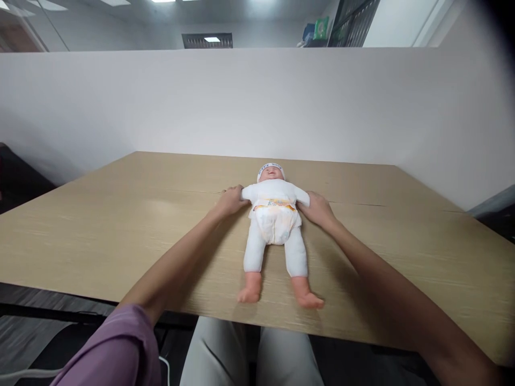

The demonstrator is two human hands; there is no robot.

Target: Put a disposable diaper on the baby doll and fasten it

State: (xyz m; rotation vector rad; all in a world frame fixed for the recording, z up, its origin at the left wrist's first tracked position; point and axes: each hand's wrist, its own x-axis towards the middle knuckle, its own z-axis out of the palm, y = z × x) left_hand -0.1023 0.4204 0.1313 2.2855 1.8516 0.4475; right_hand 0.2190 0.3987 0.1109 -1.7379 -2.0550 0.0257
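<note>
A baby doll lies face up on the wooden table, its feet towards me. It has a white cloth body, a white headband or cap with dark lettering, and bare plastic feet. Round its hips sits a white diaper with an orange and yellow waist strip. My left hand is closed on the end of the doll's arm on the left side. On the opposite side, my right hand grips the other arm's end. Both of the doll's hands are hidden by my fingers.
A pale wall rises behind the table's far edge. The table's near edge runs just beyond my lap, below the doll's feet. A dark object shows at the far left, and a white cable hangs below the table.
</note>
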